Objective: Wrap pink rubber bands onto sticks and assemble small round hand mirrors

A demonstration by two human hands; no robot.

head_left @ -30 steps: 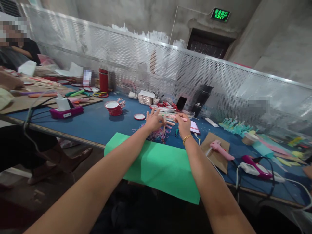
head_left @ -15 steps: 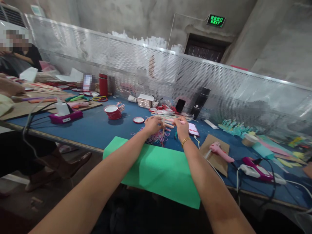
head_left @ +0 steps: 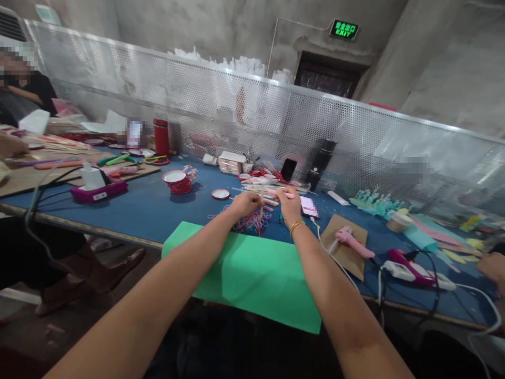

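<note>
My left hand (head_left: 245, 204) is closed in a pinch on a thin beige strip (head_left: 261, 204) that stands nearly upright. Right beside it, my right hand (head_left: 290, 206), with a gold bracelet at the wrist, grips a slim pink stick (head_left: 286, 194) pointing toward the strip. Whether stick and strip touch is too small to tell. Under my left hand lies a tangle of coloured loops (head_left: 248, 222), pink, purple and blue. Several pale and pink sticks (head_left: 270, 201) lie behind and between the hands. A green sheet (head_left: 244, 279) hangs over the table's front edge beneath my forearms.
To the left are stacked red-rimmed tins (head_left: 177, 182), a round lid (head_left: 220, 194) and a purple power strip (head_left: 99, 191). On the right, a pink glue gun (head_left: 351, 242) rests on cardboard, near another power strip (head_left: 418, 272) with cables. Another person's hand (head_left: 493, 268) shows at the right edge.
The camera view has turned slightly, so the scene sits a little further left. My left fingers look more tightly curled. Another person's hand has come into view at the right edge.
</note>
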